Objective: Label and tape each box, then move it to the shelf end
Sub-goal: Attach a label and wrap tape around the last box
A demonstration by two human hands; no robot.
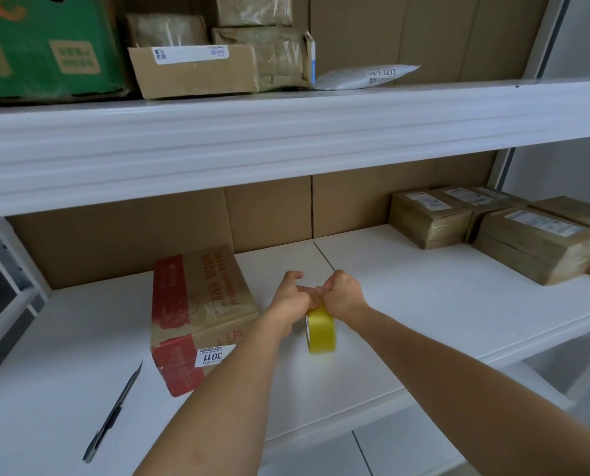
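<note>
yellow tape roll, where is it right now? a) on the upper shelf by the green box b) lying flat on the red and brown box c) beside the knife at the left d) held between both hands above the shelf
d: the yellow tape roll hangs between the left hand and right hand, right of the red and brown box, over the white shelf.

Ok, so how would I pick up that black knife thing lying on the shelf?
Take the knife by its thick dark handle, the end nearer you, coming straight down from above. It lies flat on the shelf with its thin pointed tip aimed toward the box, so keep your fingers off that far end.
</note>
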